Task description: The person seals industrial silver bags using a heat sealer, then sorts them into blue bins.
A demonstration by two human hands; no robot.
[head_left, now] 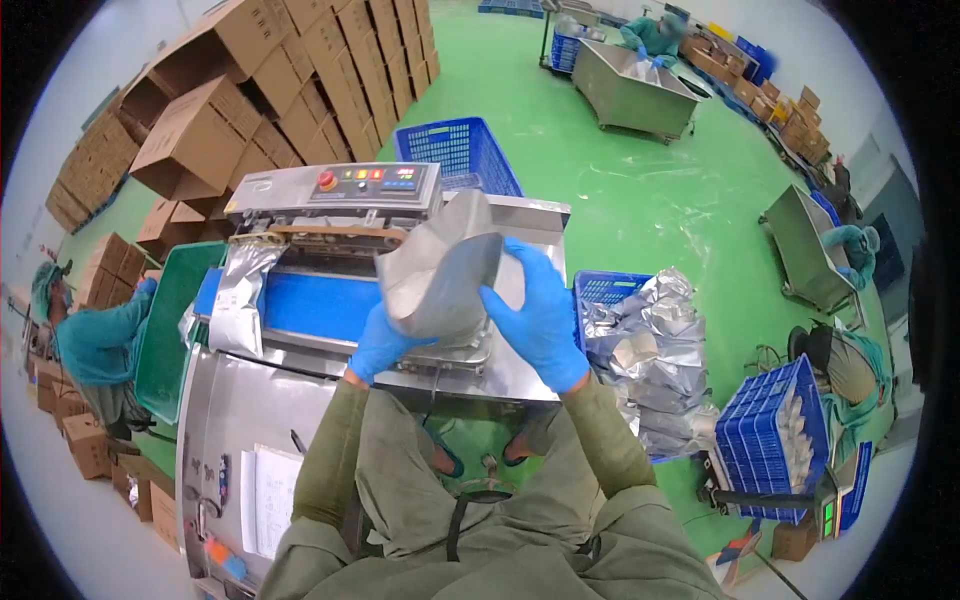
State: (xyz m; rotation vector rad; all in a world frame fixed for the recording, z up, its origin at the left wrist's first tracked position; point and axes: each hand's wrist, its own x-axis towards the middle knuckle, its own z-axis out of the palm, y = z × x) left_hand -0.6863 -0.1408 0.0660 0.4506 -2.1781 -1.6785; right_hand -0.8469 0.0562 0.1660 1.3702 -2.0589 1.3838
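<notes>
A silver foil pouch (435,275) with an open, gaping top is held over the front of a sealing machine (340,190). My left hand (385,345), in a blue glove, grips the pouch low on its left side, with some fingers hidden beneath it. At the pouch's right edge is my right hand (542,318), also gloved, with thumb and fingers spread; the thumb and fingertips are close to or touching the foil. On the machine's blue conveyor belt (315,305), another silver pouch (242,295) hangs at the left end.
Right of the machine, a blue crate (610,287) is heaped with foil pouches (650,360). A green bin (165,340) and a co-worker (100,340) are at left. Behind stand a blue basket (460,150) and stacked cartons (300,80). A notebook (270,500) lies on the steel table (225,400).
</notes>
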